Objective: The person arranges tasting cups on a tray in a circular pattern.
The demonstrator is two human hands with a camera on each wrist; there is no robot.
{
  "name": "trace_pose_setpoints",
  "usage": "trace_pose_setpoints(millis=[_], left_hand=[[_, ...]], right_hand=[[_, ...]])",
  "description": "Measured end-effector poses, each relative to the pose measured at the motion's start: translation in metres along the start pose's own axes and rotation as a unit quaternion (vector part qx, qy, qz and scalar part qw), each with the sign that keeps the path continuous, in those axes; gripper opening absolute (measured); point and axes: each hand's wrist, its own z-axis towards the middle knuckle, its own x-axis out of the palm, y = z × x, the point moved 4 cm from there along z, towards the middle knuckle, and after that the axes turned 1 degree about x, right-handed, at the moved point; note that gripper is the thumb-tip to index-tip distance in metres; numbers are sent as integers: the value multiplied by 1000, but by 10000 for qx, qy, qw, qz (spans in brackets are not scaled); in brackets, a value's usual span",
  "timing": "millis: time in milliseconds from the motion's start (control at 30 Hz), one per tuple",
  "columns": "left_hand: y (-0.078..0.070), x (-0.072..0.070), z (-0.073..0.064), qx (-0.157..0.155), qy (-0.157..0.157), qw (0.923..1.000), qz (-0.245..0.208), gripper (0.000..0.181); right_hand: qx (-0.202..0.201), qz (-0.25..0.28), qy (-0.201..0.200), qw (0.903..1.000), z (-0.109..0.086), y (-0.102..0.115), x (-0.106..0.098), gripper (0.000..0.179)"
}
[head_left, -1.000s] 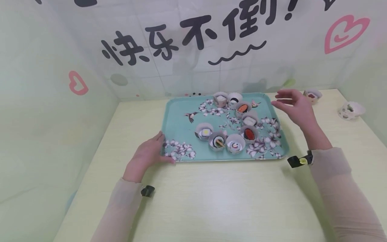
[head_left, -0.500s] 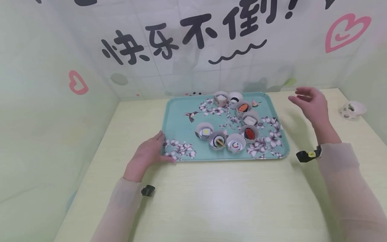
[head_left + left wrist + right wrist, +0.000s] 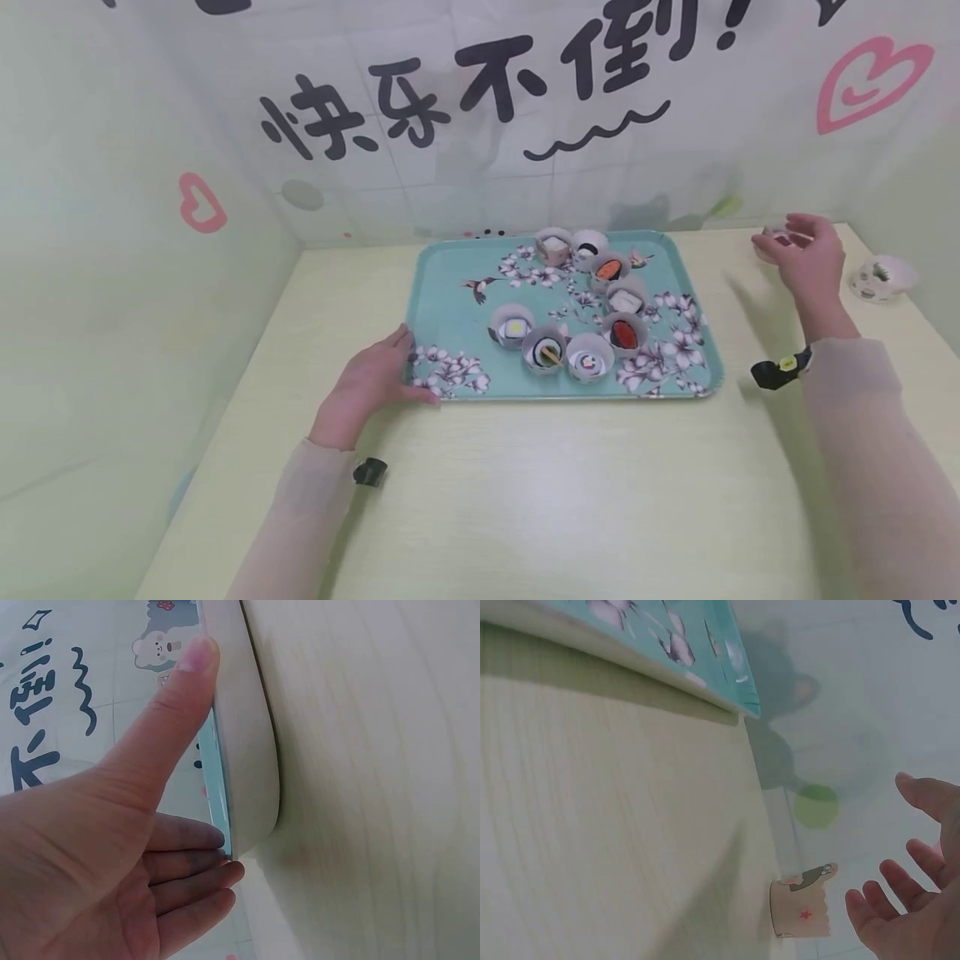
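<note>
My left hand [image 3: 366,379] rests against the near left corner of a turquoise flowered tray [image 3: 450,292]. In the left wrist view its fingers and thumb lie fairly straight along the tray's side. Over the back right of the table, my right hand [image 3: 812,267] is held with loosely bent fingers and a gap below the thumb. Just beyond its fingertips stands a paper baking cup [image 3: 802,904] with a scalloped rim and a dark red piece inside; in the right wrist view hand and cup are apart. Several similar cups, among them one with a red-topped sushi piece [image 3: 624,334], form a curve on the tray.
Another baking cup [image 3: 881,279] with something green in it lies tipped at the table's right side. A white wall sheet [image 3: 480,167] with dark lettering hangs behind the table [image 3: 555,500]. Pale curtains close off both sides.
My right hand has moved right, away from the tray, to beside the back right baking cup. The left hand stays at the tray's corner, and the cups have not moved.
</note>
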Motion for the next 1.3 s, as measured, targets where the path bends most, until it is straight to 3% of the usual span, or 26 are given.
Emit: trace_pose_setpoints(millis=[267,800,1033,1300], left_hand=[[1,-1,-1,-2,40,10000,22,122],[-1,-1,-3,51,-26,9998,174,121],[-1,-1,-3,2,26,9999,164,123],[-2,-3,-4,-10,19,9999,124,123]], right_hand=[[277,-212,-410,9986,17,-7,-6,81],[520,-744,225,9956,44,-24,-11,104],[426,-1253,534,9898,46,-31,-10,103],[421,-1606,393,9853,49,-31,-10,95]])
